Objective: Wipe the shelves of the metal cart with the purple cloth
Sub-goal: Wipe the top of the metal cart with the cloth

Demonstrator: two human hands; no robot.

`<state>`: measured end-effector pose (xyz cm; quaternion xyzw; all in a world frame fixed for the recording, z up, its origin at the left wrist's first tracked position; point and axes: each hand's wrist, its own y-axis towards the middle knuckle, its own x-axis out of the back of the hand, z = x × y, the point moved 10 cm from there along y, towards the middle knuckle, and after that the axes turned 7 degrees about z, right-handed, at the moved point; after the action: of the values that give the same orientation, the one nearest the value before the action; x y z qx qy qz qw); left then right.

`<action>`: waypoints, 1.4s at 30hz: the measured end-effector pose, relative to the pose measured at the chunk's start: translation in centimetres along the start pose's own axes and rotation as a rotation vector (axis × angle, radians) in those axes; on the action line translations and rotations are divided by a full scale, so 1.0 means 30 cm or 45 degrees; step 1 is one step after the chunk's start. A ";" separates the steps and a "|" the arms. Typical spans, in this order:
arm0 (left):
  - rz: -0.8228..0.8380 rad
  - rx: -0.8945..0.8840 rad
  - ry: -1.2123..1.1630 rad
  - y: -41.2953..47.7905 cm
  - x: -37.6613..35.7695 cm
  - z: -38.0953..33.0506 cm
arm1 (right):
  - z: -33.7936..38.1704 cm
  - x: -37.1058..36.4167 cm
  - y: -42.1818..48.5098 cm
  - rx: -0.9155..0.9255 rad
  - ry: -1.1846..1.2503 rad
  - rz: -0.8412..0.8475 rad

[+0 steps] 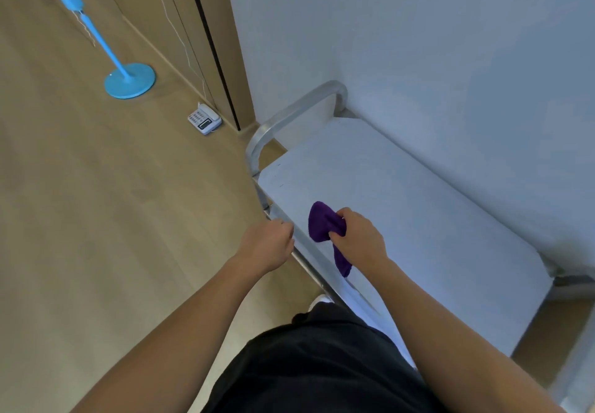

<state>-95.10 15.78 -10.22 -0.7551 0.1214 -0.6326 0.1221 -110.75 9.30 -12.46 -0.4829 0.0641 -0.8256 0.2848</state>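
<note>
right hand (357,238) clenched on bunched purple cloth (322,222), shelf (418,206) 9 o'clock side; soft, limp, hold mid-bunch. left hand (267,245) curled, hold unclear.

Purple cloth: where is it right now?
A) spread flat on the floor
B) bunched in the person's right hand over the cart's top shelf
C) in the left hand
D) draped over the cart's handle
B: the right hand grips the bunched purple cloth above the top shelf.
</note>
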 end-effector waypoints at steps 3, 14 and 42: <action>0.019 -0.026 0.025 0.099 0.021 0.039 | 0.009 0.026 0.092 -0.033 -0.028 0.012; 0.187 -0.150 0.138 0.436 -0.036 0.250 | 0.094 0.128 0.360 -0.148 -0.069 -0.303; 0.506 -0.732 0.101 0.538 -0.136 0.485 | 0.293 -0.370 0.564 -0.505 -0.209 0.133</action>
<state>-81.94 2.42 -21.91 -0.6951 0.4440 -0.5651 0.0204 -92.40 2.66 -22.73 -0.5911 0.2266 -0.7389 0.2310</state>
